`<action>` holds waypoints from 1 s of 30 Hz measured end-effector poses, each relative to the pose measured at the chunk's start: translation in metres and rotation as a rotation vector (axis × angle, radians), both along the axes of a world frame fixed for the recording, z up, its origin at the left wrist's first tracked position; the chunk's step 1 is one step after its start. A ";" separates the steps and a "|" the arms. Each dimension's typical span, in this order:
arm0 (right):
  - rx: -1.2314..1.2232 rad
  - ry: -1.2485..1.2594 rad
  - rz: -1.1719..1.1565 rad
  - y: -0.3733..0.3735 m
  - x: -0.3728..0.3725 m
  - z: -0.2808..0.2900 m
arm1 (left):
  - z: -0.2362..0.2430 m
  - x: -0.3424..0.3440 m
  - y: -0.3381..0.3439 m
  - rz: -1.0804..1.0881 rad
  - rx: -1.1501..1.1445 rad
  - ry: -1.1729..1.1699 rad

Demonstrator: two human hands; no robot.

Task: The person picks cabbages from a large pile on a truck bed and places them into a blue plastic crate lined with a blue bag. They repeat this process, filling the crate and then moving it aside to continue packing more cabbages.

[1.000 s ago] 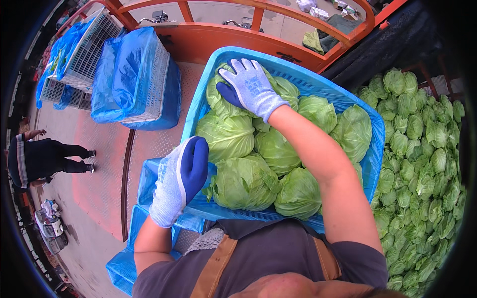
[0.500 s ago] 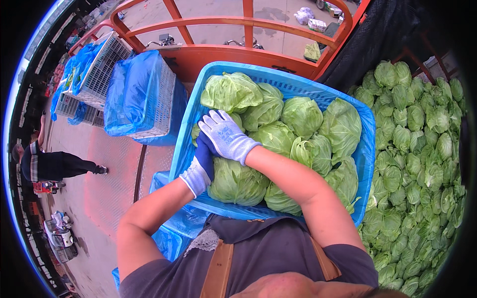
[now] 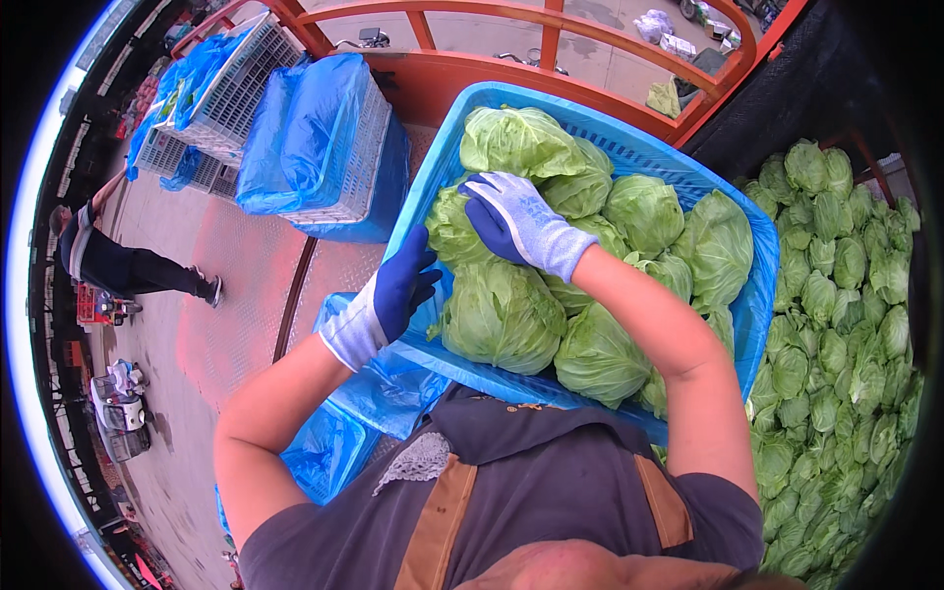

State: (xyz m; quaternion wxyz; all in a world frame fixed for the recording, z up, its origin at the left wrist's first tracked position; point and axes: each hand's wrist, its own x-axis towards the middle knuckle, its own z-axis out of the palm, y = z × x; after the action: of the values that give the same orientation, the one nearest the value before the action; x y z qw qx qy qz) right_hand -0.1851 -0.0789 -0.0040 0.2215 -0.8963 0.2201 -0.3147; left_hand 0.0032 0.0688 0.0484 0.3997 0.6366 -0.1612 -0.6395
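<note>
A blue plastic crate (image 3: 644,146) full of green cabbages stands in front of me. My right hand (image 3: 521,218), in a white glove with a blue palm, rests among the cabbages, fingers extended and thumb apart. It lies between a cabbage (image 3: 450,228) at the crate's left side and a larger cabbage (image 3: 503,315) nearer me. At the crate's left rim is my left hand (image 3: 391,293), gloved the same way, its fingers spread and nothing in it. Another cabbage (image 3: 521,141) sits at the far left corner.
Crates covered in blue plastic (image 3: 300,138) stand at the far left. Loose cabbages (image 3: 826,324) are heaped on the right. An orange metal railing (image 3: 472,88) runs along the far side. Blue bags (image 3: 379,393) lie by my left arm, and a person (image 3: 108,251) walks further left.
My hands have come apart: the left has drawn back to the crate's left rim, the right stays over the cabbages. The view has shifted, and the person at the left has moved.
</note>
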 end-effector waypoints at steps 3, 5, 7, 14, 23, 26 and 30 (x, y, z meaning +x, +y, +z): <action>-0.139 0.055 -0.021 0.063 -0.003 0.055 | 0.033 -0.002 0.028 -0.259 -0.523 -0.510; -0.120 0.248 0.018 0.113 -0.007 0.047 | 0.043 -0.011 0.014 -0.731 -0.993 -1.119; 0.126 0.223 -0.057 0.140 -0.018 0.004 | 0.035 -0.051 -0.002 -1.036 -0.992 -1.257; 0.432 0.498 0.113 0.147 -0.040 -0.020 | -0.034 -0.084 0.001 -1.163 -0.902 -1.256; -0.356 0.221 -0.301 0.116 -0.168 0.077 | 0.022 -0.088 -0.002 -0.806 -1.277 -1.124; -0.309 0.539 -0.686 0.126 -0.284 0.076 | 0.055 -0.163 -0.001 -0.998 -1.401 -1.174; -0.064 0.700 -0.513 0.162 -0.325 0.050 | 0.010 -0.232 -0.039 -1.180 -1.356 -1.320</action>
State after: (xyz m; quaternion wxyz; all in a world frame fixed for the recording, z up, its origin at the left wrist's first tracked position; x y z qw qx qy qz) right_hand -0.5101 0.0831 0.0462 0.0200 -0.8717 0.4878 -0.0434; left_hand -0.2287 0.0294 0.0584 0.1340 0.3251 -0.9351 -0.0450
